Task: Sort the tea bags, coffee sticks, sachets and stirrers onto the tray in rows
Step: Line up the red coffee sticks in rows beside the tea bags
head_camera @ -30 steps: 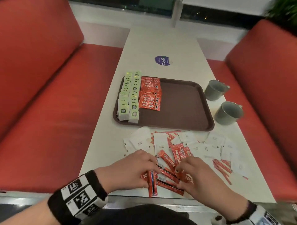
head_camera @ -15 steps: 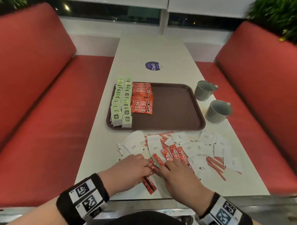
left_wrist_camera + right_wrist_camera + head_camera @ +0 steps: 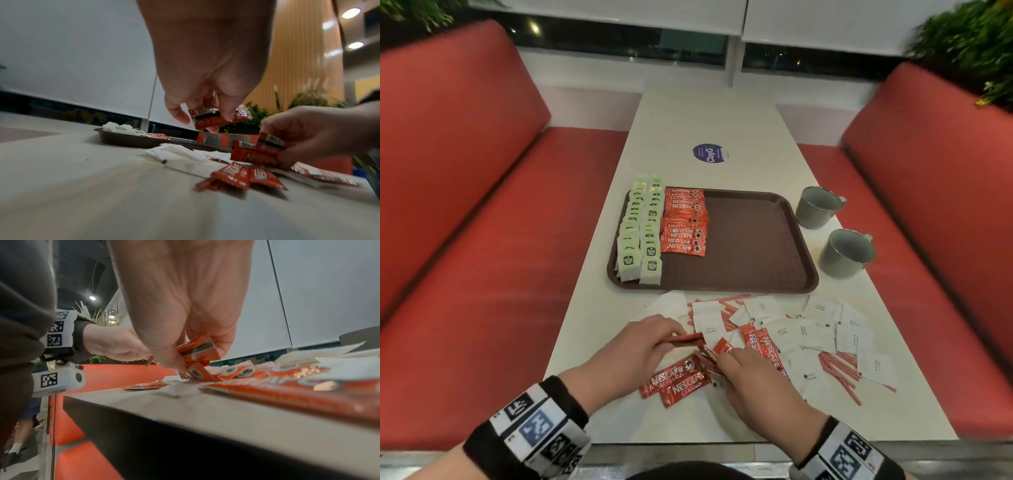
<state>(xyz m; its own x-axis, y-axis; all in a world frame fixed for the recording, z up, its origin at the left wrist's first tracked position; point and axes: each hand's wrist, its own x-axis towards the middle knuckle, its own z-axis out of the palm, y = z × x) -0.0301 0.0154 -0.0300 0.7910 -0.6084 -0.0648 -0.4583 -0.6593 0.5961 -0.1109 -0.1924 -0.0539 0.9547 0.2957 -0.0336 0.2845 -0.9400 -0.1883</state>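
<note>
A brown tray (image 3: 756,253) holds two rows of green tea bags (image 3: 642,229) along its left side and a row of red coffee sticks (image 3: 685,222) beside them. Near the table's front edge lies a heap of white sugar sachets (image 3: 804,332), red striped stirrers (image 3: 839,370) and loose red coffee sticks (image 3: 678,380). My left hand (image 3: 640,349) pinches a few coffee sticks (image 3: 213,120) just above the table. My right hand (image 3: 753,380) grips other coffee sticks (image 3: 197,347) at the heap.
Two grey mugs (image 3: 818,205) (image 3: 846,251) stand right of the tray. A round purple sticker (image 3: 709,154) lies on the white table (image 3: 709,116) behind it. Red bench seats (image 3: 482,240) flank the table on both sides.
The loose coffee sticks have been gathered: my left hand has lifted a few off the table, and my right hand has picked up others beside it. The head view has tilted upward.
</note>
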